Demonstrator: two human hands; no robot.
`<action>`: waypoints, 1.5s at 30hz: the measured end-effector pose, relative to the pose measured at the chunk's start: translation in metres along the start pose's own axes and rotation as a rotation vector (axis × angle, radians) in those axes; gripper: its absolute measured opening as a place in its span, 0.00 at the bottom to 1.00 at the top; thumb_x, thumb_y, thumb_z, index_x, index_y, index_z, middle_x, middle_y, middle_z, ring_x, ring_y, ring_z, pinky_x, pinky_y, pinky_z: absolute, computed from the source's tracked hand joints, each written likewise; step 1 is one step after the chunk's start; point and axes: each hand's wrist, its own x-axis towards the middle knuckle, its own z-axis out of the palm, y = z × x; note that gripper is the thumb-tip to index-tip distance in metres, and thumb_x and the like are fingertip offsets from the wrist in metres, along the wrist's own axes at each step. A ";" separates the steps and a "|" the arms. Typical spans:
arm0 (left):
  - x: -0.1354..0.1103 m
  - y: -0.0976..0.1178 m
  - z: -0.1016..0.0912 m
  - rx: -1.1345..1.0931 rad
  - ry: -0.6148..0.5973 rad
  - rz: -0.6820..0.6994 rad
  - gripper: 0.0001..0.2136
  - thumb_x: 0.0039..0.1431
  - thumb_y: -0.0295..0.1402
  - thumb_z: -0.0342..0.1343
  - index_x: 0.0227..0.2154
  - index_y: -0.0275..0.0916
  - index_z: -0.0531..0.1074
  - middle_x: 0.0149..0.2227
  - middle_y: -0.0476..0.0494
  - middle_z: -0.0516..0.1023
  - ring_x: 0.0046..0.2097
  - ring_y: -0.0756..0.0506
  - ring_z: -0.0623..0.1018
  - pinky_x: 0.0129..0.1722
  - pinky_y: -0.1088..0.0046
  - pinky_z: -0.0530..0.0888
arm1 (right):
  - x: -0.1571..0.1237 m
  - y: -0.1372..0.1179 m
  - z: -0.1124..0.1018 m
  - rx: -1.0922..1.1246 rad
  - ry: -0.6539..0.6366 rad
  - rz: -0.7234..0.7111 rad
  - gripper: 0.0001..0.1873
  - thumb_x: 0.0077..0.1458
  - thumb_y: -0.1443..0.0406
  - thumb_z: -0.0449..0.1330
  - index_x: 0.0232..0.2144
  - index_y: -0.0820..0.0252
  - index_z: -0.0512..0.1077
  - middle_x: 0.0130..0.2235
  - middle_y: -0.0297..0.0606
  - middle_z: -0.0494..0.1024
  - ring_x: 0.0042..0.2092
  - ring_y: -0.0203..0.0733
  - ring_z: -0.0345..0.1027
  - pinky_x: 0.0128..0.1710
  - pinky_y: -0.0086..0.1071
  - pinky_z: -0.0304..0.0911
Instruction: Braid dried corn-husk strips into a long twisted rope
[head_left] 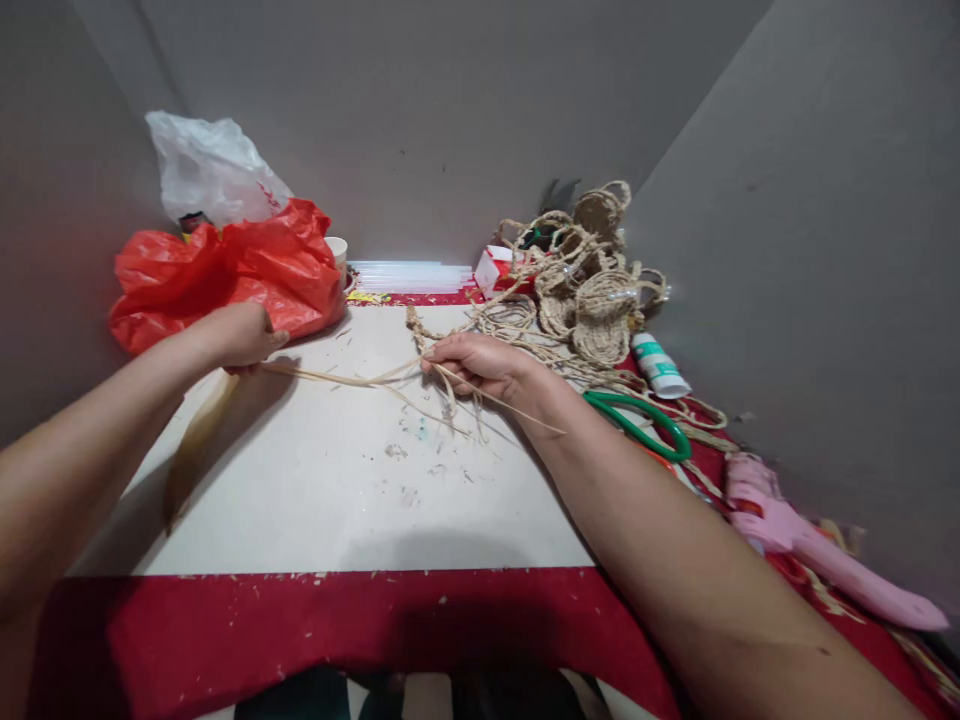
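Observation:
My left hand (251, 338) is closed round a bundle of pale raffia strands (322, 376), just in front of the red plastic bag. A blurred tail of the strands hangs below that hand. The strands stretch across the white board to my right hand (472, 362), whose fingers pinch them near the end of a braided rope (420, 325). Loose strand ends stick out below and to the right of the right hand. The braid runs back toward a heap of coiled braided rope (600, 310) at the right rear.
A red plastic bag (232, 265), a white bag (214, 165) and a paper cup (337, 255) stand at the left rear. Clear glue sticks (409, 277) lie at the back. Green-handled scissors (637, 425), a white-and-teal roll (660, 365) and a pink glue gun (817, 545) line the right side.

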 end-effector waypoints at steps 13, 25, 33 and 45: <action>-0.013 -0.013 0.038 -0.502 -0.016 0.164 0.08 0.41 0.31 0.61 0.25 0.37 0.68 0.20 0.52 0.70 0.23 0.52 0.69 0.24 0.78 0.64 | 0.005 0.004 -0.004 0.010 -0.042 0.004 0.05 0.48 0.69 0.58 0.25 0.69 0.69 0.13 0.21 0.49 0.15 0.23 0.35 0.11 0.18 0.37; -0.007 0.065 0.096 -0.921 -0.460 0.235 0.15 0.38 0.30 0.67 0.22 0.35 0.64 0.17 0.52 0.70 0.18 0.56 0.68 0.18 0.83 0.65 | 0.002 0.000 0.000 -0.032 -0.053 -0.067 0.08 0.48 0.65 0.60 0.24 0.65 0.66 0.13 0.20 0.48 0.15 0.23 0.35 0.12 0.18 0.34; 0.002 0.062 0.107 -0.959 -0.529 0.116 0.07 0.47 0.30 0.61 0.24 0.30 0.72 0.23 0.39 0.78 0.24 0.50 0.77 0.23 0.80 0.73 | -0.004 -0.003 0.006 -0.161 0.061 -0.068 0.07 0.48 0.66 0.59 0.25 0.67 0.69 0.12 0.20 0.49 0.14 0.24 0.35 0.11 0.20 0.33; -0.007 0.070 0.116 -0.781 -0.321 0.207 0.09 0.44 0.28 0.61 0.17 0.34 0.66 0.15 0.47 0.71 0.17 0.53 0.70 0.19 0.78 0.69 | -0.003 0.001 0.012 -0.213 0.079 -0.101 0.15 0.51 0.66 0.58 0.17 0.61 0.59 0.10 0.21 0.50 0.13 0.24 0.37 0.11 0.22 0.34</action>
